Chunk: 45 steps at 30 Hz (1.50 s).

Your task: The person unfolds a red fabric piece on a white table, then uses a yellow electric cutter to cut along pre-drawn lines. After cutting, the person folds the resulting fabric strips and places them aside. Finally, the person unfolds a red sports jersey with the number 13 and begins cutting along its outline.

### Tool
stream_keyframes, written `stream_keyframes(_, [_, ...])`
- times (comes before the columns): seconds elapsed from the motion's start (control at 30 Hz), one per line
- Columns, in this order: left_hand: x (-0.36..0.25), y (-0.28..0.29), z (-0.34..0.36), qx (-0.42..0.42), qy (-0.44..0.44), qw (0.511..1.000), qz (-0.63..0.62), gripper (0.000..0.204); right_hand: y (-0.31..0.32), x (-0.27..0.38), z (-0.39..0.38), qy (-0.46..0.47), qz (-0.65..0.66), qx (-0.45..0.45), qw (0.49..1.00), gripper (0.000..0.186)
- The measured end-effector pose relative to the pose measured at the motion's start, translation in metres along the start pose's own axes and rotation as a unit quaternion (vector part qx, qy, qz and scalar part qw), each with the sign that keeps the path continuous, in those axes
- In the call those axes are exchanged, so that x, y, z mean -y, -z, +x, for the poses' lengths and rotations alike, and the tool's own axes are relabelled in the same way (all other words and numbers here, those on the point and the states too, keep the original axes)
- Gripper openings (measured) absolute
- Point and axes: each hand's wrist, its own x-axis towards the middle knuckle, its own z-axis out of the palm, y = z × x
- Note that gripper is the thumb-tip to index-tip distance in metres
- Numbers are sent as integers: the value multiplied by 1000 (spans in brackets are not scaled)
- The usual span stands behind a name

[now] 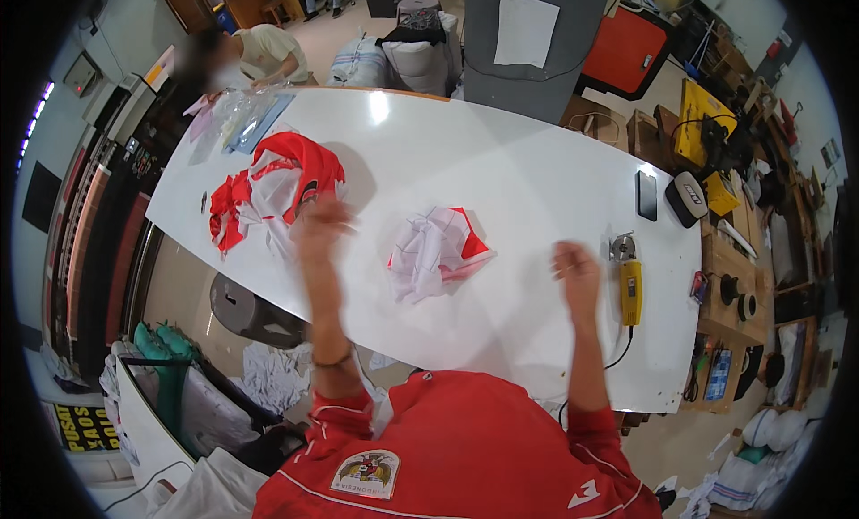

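Observation:
My left hand [326,222] is smeared by motion at the edge of a heap of red and white cloth [309,165] on the left of the table; whether its fingers grip the cloth I cannot tell. Hovering over the right part of the tabletop, my right hand [577,267] has its fingers curled in, with nothing visible in them. Between my hands lies a crumpled piece of white cloth with a red corner [431,255], touched by neither. Just right of my right hand rests a yellow handheld electric cutter [631,291] with a round metal head and a black cord.
The white table [510,174] also bears a black phone [646,197], a dark zipped case [686,199] and clear plastic bags [234,114]. A seated person [268,55] works at the far left corner. A dark stool [255,311] stands by the near left edge.

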Motion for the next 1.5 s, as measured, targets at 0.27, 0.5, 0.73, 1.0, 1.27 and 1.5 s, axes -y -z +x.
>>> stream_keyframes(0.27, [124,-28,-119,219,90,867,439,40,-113,-100,-38,47,2,306,951,41])
stream_keyframes(0.5, [63,-58,-81,268,-60,914,299,15,-154,-62,-39,334,-84,153,926,51])
stream_keyframes(0.73, [11,-92,-83,217,98,971,14,36,-92,13,-49,284,-22,231,930,35])
stream_keyframes(1.0, [12,-142,-107,326,-46,920,214,20,-7,87,-39,262,87,70,959,22])
stream_keyframes(1.27, [38,-110,-90,194,161,965,79,24,42,129,-52,362,-29,2,932,25])
stream_keyframes(1.5, [-12,-140,-20,295,-275,860,312,37,98,174,-87,420,-35,-89,902,23])
